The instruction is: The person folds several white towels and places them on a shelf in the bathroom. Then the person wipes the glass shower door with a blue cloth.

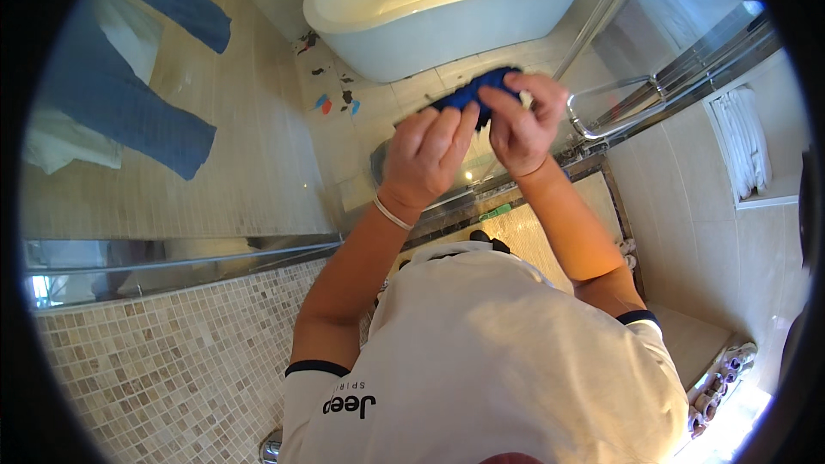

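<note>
Both hands hold a bunched dark blue piece of fabric point(474, 91) in front of my chest. My left hand point(428, 151), with a pale band at the wrist, pinches its near left edge between thumb and fingers. At the other end, my right hand point(525, 116) grips it with curled fingers, the thumb side turned toward my left hand. The fabric looks ribbed or gathered, and motion blurs it. Which kind of item it is, I cannot tell. Fingers hide part of it.
Beyond the hands stands a white freestanding bathtub point(445, 26). Dark, red and blue scraps point(327, 105) lie on the floor. Blue garments point(148, 109) hang at left. A glass door's metal handle point(612, 132) is at right, near folded white cloths point(741, 142) in a niche. A green object point(495, 211) lies by the threshold.
</note>
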Demonstrator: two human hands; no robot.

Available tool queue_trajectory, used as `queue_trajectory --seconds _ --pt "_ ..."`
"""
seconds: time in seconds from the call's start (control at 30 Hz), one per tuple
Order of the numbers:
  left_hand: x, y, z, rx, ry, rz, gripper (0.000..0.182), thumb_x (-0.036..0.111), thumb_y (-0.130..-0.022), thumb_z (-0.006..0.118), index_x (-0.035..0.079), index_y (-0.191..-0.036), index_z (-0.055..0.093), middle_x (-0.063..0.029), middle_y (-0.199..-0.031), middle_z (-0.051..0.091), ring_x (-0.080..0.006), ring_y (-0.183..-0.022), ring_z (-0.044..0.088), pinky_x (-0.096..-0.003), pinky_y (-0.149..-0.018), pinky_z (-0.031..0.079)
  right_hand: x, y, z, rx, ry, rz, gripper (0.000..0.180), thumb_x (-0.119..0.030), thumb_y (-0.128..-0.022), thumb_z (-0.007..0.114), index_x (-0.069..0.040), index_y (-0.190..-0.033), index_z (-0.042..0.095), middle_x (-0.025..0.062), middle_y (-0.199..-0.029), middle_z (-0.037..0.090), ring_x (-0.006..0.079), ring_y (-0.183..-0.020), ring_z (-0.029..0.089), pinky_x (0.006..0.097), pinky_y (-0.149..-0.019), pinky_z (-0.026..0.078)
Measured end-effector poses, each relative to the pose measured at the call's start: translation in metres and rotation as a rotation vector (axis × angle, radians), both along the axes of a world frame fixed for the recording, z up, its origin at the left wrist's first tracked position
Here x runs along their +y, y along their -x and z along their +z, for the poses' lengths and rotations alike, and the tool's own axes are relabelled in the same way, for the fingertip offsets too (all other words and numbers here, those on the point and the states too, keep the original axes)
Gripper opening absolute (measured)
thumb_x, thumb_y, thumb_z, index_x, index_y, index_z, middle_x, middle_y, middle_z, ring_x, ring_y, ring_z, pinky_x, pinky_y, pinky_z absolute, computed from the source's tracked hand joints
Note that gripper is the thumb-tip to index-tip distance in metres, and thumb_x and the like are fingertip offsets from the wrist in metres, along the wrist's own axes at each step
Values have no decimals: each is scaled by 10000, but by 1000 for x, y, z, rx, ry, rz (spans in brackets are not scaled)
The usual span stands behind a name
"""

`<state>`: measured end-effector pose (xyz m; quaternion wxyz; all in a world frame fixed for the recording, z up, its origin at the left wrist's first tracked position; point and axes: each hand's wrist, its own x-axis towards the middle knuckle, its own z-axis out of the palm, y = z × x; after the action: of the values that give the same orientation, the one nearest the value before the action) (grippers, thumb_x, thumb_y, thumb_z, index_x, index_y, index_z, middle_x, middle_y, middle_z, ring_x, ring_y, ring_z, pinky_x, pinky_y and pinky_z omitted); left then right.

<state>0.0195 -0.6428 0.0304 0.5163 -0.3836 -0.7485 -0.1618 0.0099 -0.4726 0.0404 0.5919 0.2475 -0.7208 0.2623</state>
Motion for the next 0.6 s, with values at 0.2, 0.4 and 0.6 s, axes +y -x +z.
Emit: queue_trajectory --seconds 0.2,0.4,0.6 --pt "8 -17 -76 -389 214 -79 418 36 -833 671 33 -1251 686 -82 -1135 597 -281 -1034 594 -405 -891 523 26 -35 -80 -432 42 54 354 137 -675 705 -103 -927 770 89 -1064 629 290 -994 619 367 -839 519" --pt "44 -1 24 -51 -13 -92 379 27 -805 721 36 -1183 731 -58 -1114 594 -246 -993 581 -363 -854 507 34 -30 9 -133 251 -75 423 194 -709 670 -91 -1008 761 127 -1106 600 281 -997 607 336 -801 541" --pt "40 10 -11 -16 265 -28 362 83 -842 683 52 -1201 716 -56 -1139 601 -225 -1056 571 -346 -874 518 40 -5 -55 -162 168 -124 386 119 -701 689 -90 -1026 696 138 -1100 591 315 -1001 570 382 -849 491"
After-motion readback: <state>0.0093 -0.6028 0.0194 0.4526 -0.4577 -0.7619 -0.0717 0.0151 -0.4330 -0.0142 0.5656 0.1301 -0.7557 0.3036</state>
